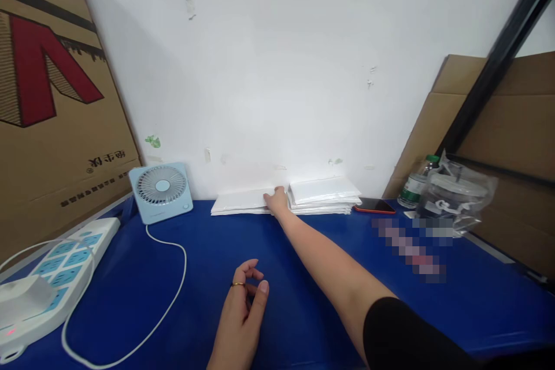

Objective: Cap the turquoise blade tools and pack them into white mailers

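My right hand [277,199] reaches far across the blue table to the wall, its thumb and fingers closed on the right end of a flat white packet [240,200]. That packet lies on top of a low pile, and the fingertips are partly hidden. Just to the right of this hand stands a higher stack of white packets [325,191] in shiny, plastic-like wrapping. Nearer to me, my left hand [241,312] hovers over the table with nothing in it. Its fingers are loosely curled, the thumb apart from them, and a ring shows on one finger.
A light-blue fan [162,193] stands left, its white cable [184,266] looping over the blue table [321,300]. A power strip [65,277] lies far left. Rightward are a phone [375,206], a bottle [416,188] and a bagged cup [453,199]. Cardboard [56,144] flanks the table.
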`<state>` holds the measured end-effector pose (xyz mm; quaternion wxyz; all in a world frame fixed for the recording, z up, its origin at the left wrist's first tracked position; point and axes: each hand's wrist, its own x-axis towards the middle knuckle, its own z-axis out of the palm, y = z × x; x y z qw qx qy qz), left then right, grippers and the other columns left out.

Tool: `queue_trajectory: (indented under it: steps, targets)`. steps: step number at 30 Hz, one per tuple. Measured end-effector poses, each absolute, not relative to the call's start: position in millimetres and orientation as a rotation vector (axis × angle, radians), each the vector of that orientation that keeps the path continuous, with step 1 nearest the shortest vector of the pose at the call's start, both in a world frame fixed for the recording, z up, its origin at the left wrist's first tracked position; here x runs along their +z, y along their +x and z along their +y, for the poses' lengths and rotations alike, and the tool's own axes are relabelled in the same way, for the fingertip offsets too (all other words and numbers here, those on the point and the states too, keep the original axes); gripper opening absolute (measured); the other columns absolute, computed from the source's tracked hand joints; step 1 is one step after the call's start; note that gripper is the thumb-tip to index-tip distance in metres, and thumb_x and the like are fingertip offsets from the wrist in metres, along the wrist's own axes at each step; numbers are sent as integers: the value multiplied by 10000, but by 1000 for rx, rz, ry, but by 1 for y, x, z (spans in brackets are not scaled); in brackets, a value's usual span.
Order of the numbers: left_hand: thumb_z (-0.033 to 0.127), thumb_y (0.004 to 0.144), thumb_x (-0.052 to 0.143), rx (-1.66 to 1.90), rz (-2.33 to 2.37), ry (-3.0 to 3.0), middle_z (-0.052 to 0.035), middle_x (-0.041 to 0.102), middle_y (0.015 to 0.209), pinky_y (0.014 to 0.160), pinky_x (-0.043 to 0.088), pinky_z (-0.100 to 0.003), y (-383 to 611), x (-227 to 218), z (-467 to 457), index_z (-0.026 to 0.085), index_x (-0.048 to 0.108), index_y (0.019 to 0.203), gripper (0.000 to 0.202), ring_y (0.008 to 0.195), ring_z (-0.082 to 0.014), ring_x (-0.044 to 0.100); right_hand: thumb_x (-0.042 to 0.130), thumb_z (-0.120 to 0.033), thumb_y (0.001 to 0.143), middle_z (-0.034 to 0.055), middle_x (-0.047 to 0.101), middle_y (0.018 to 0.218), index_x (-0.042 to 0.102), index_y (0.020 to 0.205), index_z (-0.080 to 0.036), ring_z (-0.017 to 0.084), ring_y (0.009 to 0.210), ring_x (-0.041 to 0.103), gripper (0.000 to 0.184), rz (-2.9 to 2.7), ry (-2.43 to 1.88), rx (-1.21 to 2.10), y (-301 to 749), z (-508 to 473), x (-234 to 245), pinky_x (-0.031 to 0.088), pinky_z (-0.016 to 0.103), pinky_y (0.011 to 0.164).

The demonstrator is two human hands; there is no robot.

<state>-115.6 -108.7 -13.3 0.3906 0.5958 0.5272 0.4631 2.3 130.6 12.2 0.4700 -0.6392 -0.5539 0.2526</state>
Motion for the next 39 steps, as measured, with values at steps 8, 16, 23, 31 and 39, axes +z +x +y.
queue_trajectory:
  steps: [8,16,23,31,39]
  targets:
    - [501,824,466,1117,1352,1565,-69,572,1062,671,489,-305,-115,-13,-110,237,402,1270,522,724,-155,580,552,-159,705,172,345,1407,445,1244,-107,307,1300,250,552,-2110,-1783,-400,83,102,34,221,464,1033]
    - [485,840,453,1073,1339,1620,-59,554,1076,672,495,-306,-117,-15,-110,258,384,1267,489,711,-143,577,347,-72,857,164,532,1254,479,1246,-80,229,1210,427,411,-2398,-1764,-697,169,81,31,339,320,966]
    - [450,816,509,1065,1404,1776,-88,532,1142,627,489,-299,-113,9,-108,246,412,1263,502,829,-186,589,314,-139,900,125,514,1295,480,1266,-128,239,1219,423,401,-2496,-1498,-752,161,53,31,365,338,943]
    - [457,827,481,919,1428,1897,-75,575,1034,611,477,-313,-105,13,-108,232,373,1303,538,699,-166,576,377,-33,828,148,638,1006,601,1002,-106,238,941,583,293,-2375,-1849,-664,196,65,51,415,306,758]
    - [454,782,537,954,1580,2254,-107,321,1404,990,362,-452,-95,20,-93,256,299,1349,647,1230,-271,407,379,-123,886,138,628,951,585,983,-141,226,877,560,229,-2531,-1593,-678,167,20,52,379,313,709]
